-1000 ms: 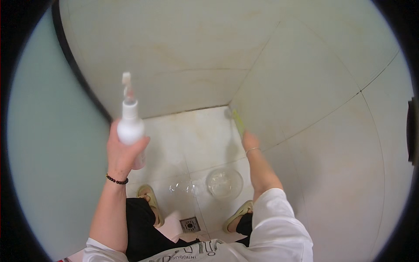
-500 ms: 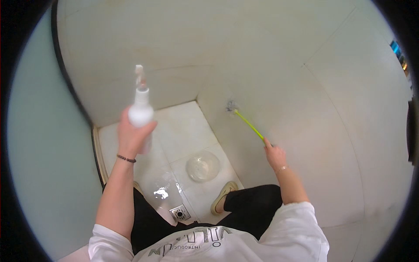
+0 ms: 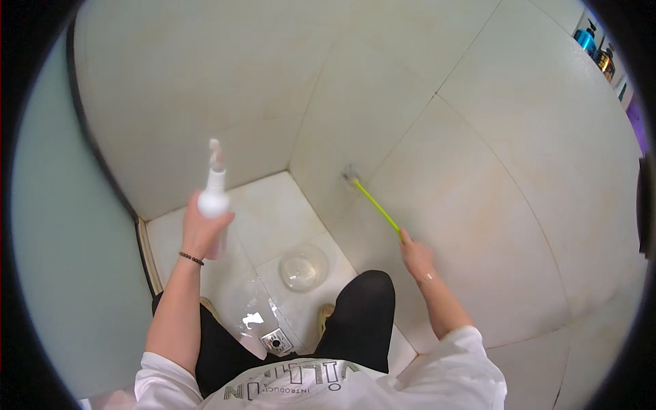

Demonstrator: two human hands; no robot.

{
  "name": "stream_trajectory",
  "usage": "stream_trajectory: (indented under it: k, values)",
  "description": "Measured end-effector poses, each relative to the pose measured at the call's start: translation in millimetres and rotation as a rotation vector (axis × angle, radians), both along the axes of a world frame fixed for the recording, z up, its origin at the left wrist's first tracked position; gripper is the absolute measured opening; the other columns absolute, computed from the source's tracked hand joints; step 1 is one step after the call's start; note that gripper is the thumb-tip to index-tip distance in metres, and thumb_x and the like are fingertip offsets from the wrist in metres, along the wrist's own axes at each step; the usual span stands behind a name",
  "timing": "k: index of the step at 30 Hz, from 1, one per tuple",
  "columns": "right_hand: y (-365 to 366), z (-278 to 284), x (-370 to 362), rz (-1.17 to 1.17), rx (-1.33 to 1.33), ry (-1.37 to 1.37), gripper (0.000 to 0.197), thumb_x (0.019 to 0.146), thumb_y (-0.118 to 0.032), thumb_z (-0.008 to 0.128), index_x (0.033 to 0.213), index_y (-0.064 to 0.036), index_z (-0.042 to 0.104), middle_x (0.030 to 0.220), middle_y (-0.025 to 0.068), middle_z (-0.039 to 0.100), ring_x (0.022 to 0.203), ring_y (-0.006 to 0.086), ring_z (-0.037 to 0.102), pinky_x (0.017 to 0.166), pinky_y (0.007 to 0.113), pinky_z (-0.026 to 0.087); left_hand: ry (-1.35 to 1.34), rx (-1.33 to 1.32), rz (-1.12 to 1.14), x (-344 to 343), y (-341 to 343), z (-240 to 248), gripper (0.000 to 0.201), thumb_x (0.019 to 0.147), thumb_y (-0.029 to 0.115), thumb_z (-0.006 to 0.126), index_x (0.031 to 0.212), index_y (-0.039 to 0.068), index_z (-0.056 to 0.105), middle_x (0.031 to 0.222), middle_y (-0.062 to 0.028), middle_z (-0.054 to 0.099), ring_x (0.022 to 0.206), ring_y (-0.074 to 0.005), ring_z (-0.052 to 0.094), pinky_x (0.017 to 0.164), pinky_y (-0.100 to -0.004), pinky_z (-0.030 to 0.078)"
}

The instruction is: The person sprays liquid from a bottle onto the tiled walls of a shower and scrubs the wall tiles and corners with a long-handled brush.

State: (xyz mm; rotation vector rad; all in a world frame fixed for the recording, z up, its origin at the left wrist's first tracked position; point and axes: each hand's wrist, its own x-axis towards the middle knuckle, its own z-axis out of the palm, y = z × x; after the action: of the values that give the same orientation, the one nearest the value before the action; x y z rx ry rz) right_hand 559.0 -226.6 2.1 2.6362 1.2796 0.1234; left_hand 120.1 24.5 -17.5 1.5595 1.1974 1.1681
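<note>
I stand on a floor (image 3: 263, 212) of pale tiles. On it sits a clear round basin (image 3: 321, 263). Nearer me than the basin and to its left, a wet patch (image 3: 253, 319) glints and a square metal drain (image 3: 276, 342) is set in; my partly hidden right slipper (image 3: 325, 314) rests nearer me, slightly right.

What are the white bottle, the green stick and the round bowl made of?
White bottle: probably plastic, smooth with a soft shine.
Green stick: maybe plastic or coated metal; it's thin, straight and evenly bright.
Round bowl: clear, glossy plastic or glass; the pale floor seems to show through.
</note>
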Motion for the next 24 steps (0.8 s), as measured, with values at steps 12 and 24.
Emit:
stream_trajectory:
  k: [12, 24]
  values:
    - [-18, -37, 15, 0.052, 0.349, -0.016, 0.049, 0.094, -0.032, 0.047, 0.141, -0.0308, 0.031, 0.081, 0.0194, 0.062, 0.074, 0.0391, 0.060, 0.065, 0.050, 0.048, 0.005, -0.025, -0.041, 11, -23, 17, 0.065, 0.062, 0.014, 0.077, 0.119, 0.003, 0.047, 0.098, -0.0082, 0.060, 0.086, -0.0182, 0.059, 0.077, -0.0335, 0.049]
    - [-329, -105, -70, -0.291, -0.229, 0.165, 0.035, 0.093, -0.039, 0.045, 0.128, -0.0301, 0.047, 0.078, 0.0172, 0.065, 0.072, 0.0366, 0.064, 0.062, 0.048, 0.050, -0.121, -0.026, -0.169, 16, -29, 28, 0.063, 0.061, 0.014, 0.078, 0.116, 0.003, 0.049, 0.098, -0.0074, 0.060, 0.087, -0.0171, 0.059, 0.077, -0.0328, 0.050]
